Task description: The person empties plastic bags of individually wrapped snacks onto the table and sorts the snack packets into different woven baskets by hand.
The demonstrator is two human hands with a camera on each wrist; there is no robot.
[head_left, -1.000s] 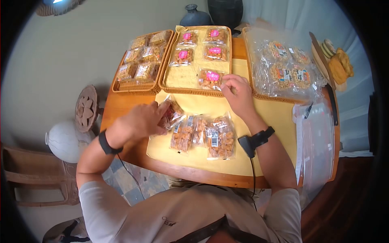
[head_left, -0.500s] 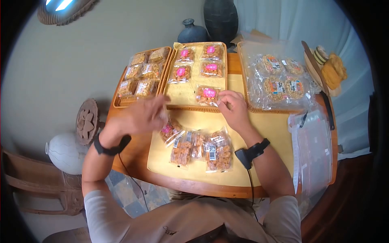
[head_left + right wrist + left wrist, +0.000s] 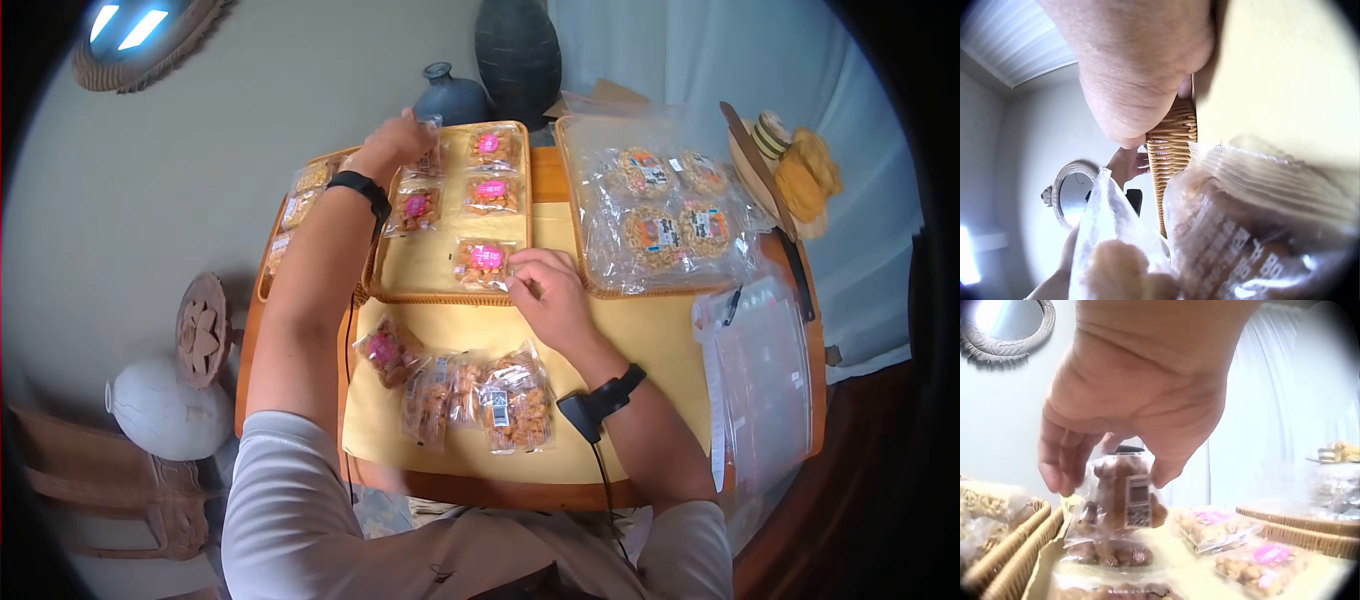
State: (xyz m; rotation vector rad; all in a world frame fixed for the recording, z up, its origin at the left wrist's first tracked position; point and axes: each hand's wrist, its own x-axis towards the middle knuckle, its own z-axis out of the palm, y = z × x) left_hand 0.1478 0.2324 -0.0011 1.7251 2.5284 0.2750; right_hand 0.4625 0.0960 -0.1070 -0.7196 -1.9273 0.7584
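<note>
My left hand (image 3: 400,138) reaches over the far left corner of the middle wicker tray (image 3: 405,275). In the left wrist view it pinches the top of a clear snack packet (image 3: 1122,497), tilted up with its barcode label showing. My right hand (image 3: 548,295) rests at the tray's near right corner, loosely curled, fingertips right at the edge of a pink-labelled packet (image 3: 486,264); those fingertips are hidden in the right wrist view. Other pink-labelled packets (image 3: 414,208) lie in this tray. On the paper in front lie a pink-labelled packet (image 3: 388,350) and several packets (image 3: 515,405) with barcodes.
A wicker tray (image 3: 270,285) of snack packets stands at left, partly behind my left arm. Another tray (image 3: 650,290) at right holds packets with round snacks under clear plastic. Plastic bags (image 3: 760,380), a pen (image 3: 733,305) and a hat (image 3: 765,165) lie on the right side.
My left hand has let go of the pink-labelled packet on the paper, moved away to the tray's far left corner and taken hold of a packet there. My right hand stays by the near corner.
</note>
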